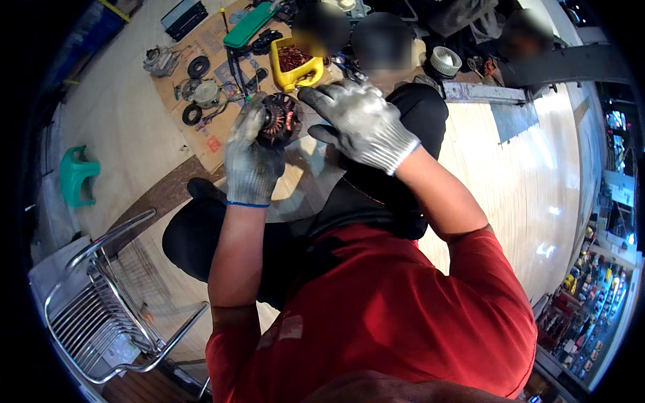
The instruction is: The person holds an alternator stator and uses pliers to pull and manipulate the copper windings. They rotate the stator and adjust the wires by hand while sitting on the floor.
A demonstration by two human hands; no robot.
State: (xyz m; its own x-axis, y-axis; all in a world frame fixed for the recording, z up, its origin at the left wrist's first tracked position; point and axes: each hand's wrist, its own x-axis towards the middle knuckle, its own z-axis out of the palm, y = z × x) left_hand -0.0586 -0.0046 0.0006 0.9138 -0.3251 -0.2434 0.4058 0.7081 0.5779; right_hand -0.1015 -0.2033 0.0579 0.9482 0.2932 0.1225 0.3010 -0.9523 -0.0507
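Note:
My left hand, in a grey-white knit glove with a dark, dirty palm, grips a motor armature by its left side. The armature is round and dark, with copper windings fanned around its face. To its right, my right hand wears a matching glove. Its fingers stretch out to the left with a gap between thumb and fingers, and nothing shows in them. Just beyond both hands stands a cut-open yellow jug filled with reddish copper-coloured pieces. The far side of the armature is hidden.
A cardboard sheet on the floor carries black rings, motor parts and a green case. A white fan wheel stands at far right. A green stool and a metal-framed chair are on the left.

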